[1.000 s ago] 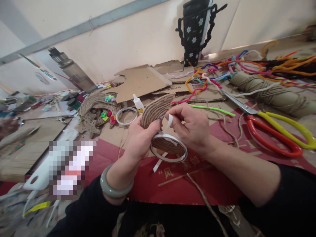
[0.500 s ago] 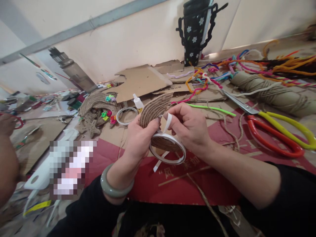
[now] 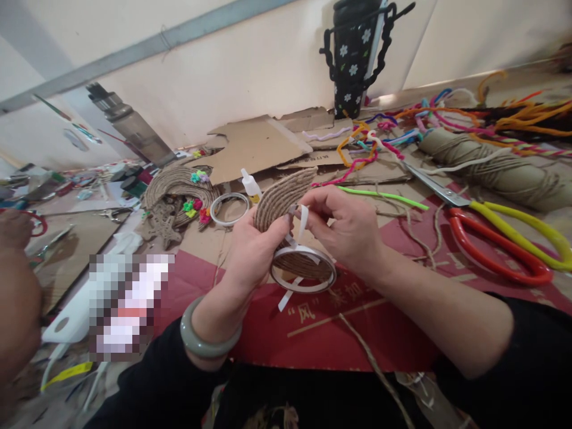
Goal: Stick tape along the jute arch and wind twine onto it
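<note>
My left hand [image 3: 252,253] is closed around a curved piece covered in rows of jute twine [image 3: 283,199], its thumb pressed on the front. My right hand [image 3: 351,229] pinches a narrow white strip of tape [image 3: 303,223] close to the left thumb; the exact fingertip contact is partly hidden. Below the hands hangs a thin tape roll [image 3: 333,275], tilted, with the strip running up from it. A short white tail [image 3: 286,298] sticks out under the roll. Through the ring, more twine rows show.
Large scissors [image 3: 500,244] lie right, beside a twine-wound roll [image 3: 482,164]. A glue bottle [image 3: 251,186], a second ring [image 3: 211,210] and a flower-trimmed twine arch [image 3: 167,185] lie left. A black tumbler [image 3: 353,71] stands behind. Another person's hand [image 3: 15,235] is far left.
My right hand has shifted very slightly, with the white strip now a little straighter. The twine piece has moved slightly right. The other person's arm at far left has moved a little.
</note>
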`<state>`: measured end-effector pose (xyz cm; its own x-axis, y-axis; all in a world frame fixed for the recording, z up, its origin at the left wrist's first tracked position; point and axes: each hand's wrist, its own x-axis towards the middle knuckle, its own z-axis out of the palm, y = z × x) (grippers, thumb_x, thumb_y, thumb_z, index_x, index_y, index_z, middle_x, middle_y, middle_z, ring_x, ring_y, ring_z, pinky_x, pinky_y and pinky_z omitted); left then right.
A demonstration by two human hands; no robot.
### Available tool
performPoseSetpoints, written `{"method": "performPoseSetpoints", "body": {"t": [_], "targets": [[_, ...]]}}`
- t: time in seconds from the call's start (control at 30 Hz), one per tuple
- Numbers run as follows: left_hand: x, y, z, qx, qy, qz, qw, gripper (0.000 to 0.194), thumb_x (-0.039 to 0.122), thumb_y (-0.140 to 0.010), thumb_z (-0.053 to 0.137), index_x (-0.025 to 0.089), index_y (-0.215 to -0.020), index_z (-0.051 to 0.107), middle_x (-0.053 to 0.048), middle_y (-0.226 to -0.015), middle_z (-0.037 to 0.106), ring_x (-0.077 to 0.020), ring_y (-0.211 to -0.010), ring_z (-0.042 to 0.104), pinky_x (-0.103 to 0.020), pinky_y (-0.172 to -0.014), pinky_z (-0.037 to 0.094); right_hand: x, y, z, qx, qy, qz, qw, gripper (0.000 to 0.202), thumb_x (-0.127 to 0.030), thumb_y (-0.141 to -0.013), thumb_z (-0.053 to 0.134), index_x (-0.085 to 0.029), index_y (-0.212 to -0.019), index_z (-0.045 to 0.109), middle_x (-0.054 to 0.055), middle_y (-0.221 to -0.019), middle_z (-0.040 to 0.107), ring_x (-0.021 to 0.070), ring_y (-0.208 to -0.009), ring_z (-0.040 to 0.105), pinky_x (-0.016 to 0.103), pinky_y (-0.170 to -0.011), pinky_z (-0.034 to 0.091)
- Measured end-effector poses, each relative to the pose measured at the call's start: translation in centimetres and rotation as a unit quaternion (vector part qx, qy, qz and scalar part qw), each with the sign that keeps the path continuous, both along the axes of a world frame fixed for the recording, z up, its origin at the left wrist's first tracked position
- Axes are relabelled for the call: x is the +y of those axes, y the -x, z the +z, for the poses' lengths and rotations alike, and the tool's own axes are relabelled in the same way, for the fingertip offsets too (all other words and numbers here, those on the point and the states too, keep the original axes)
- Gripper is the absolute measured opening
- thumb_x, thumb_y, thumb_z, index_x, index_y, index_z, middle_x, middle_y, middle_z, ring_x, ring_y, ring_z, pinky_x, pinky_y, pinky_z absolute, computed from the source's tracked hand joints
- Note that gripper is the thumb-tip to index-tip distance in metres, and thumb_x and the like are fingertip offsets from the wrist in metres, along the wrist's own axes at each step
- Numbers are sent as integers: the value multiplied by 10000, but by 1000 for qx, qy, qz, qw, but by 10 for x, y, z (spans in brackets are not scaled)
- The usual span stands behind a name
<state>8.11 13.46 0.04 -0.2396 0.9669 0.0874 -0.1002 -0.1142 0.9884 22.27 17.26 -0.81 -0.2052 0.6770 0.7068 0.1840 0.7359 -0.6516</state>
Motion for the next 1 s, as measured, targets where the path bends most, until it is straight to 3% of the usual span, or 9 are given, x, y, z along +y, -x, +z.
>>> {"method": "performPoseSetpoints", "body": {"t": [0.13, 0.23, 0.43, 0.67, 1.0], "targets": [[1, 1, -2, 8, 2, 9, 1000, 176, 274, -701, 775, 163, -725, 640, 44, -572, 566, -75, -491, 503, -179, -466, 391, -1, -1, 2, -22, -16, -6, 1000, 89, -141, -842, 608, -182, -763, 613, -51, -635, 620, 53, -525, 496, 189, -524, 378], [2, 0, -3, 7, 2, 24, 1000, 192, 285, -693, 780, 162, -731, 637, 47, -575, 573, -75, -492, 509, -182, -482, 408, -3, -2, 5, -29, 17, 11, 999, 111, -202, -871, 591, -180, -762, 599, -49, -615, 588, 56, -507, 481, 201, -513, 366], [2, -1, -1, -2, -15, 17, 1000, 165, 264, -705, 777, 162, -722, 649, 37, -593, 599, -66, -496, 510, -169, -465, 404, -4, 1, 4, 37, 145, 59, 987, 132, -275, -881, 605, -202, -780, 561, -46, -595, 565, 90, -569, 531, 233, -577, 411], [-1, -2, 3, -7, -4, 12, 1000, 189, 275, -688, 788, 158, -695, 640, 32, -584, 591, -67, -502, 507, -168, -475, 419, -3, 6, 4, 123, 291, 94, 944, 239, -382, -837, 700, -214, -784, 538, -61, -572, 563, 78, -478, 495, 223, -456, 389], [1, -3, 6, -36, 9, -7, 999, 179, 245, -659, 794, 157, -731, 655, 38, -601, 595, -60, -500, 499, -165, -475, 427, -4, 10, 4, 156, 325, 109, 926, 303, -440, -813, 720, -227, -808, 506, -66, -606, 568, 65, -450, 497, 211, -414, 400]]}}
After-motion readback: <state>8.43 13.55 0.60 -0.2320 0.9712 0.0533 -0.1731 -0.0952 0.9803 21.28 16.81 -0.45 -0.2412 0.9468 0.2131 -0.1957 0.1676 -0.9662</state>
